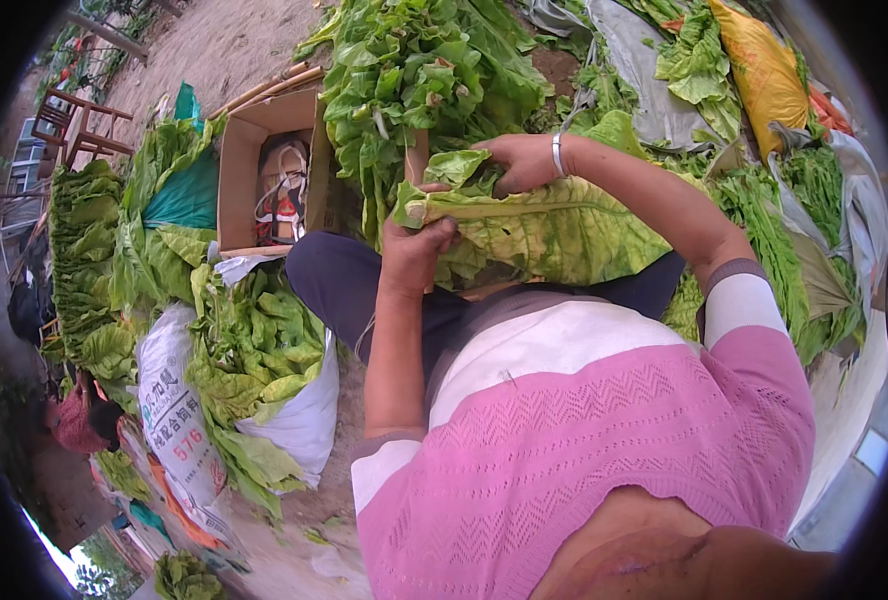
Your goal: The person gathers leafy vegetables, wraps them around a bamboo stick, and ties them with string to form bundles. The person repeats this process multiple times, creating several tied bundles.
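Large yellow-green leaves [556, 229], which look like tobacco leaves, lie across my lap. My left hand [417, 251] grips their thick stalk ends, with the thumb in front. My right hand [522, 161], with a metal bangle at the wrist, reaches over from the right. Its fingers touch the upper side of the same leaves near a small curled leaf [455, 166]; whether they pinch a leaf is hidden. Just beyond my left hand a narrow wooden stick [416, 154] shows, running up under a thick row of green leaves [429, 82].
A cardboard box [235, 176] with straps and other items stands left of my knee. Leaf heaps lie on a white woven sack [312, 420] and around a yellow sack [766, 75]. A wooden chair [83, 127] is at the upper left. Another person [76, 424] is at the far left.
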Tool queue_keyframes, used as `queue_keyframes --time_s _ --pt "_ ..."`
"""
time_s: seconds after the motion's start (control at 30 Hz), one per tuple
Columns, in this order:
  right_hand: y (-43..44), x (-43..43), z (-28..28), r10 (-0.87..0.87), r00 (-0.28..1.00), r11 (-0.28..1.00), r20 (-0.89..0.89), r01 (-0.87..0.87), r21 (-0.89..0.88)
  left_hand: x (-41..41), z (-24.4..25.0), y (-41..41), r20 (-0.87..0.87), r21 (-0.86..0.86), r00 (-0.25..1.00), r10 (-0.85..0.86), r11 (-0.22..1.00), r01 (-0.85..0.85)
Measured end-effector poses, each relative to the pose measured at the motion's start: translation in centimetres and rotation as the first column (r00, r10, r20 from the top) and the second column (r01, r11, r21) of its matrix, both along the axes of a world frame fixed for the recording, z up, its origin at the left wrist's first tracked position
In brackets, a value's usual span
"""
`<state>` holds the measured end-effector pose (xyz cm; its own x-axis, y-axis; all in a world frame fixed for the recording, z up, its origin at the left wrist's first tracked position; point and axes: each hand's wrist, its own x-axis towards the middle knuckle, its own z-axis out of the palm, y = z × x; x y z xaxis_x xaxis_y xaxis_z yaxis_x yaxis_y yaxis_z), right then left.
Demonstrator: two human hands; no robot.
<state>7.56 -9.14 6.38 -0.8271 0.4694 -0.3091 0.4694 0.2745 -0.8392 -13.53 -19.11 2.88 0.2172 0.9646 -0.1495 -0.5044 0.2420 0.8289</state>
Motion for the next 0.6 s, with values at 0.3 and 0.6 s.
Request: queue_keyframes --time_s 0.3,0.6 --pt "-1.3 2.1 -1.4 -0.049 0.998 0.997 0.034 0.051 -0.053 2.2 0.1 0.1 -0.035 0.015 0.992 0.121 0.993 -0.121" --pt "4.4 -0.8 0.9 -0.224 0.974 0.132 -0.045 0.076 0.988 3.8 4.6 2.9 -0.907 0.420 0.200 0.370 0.763 0.491"
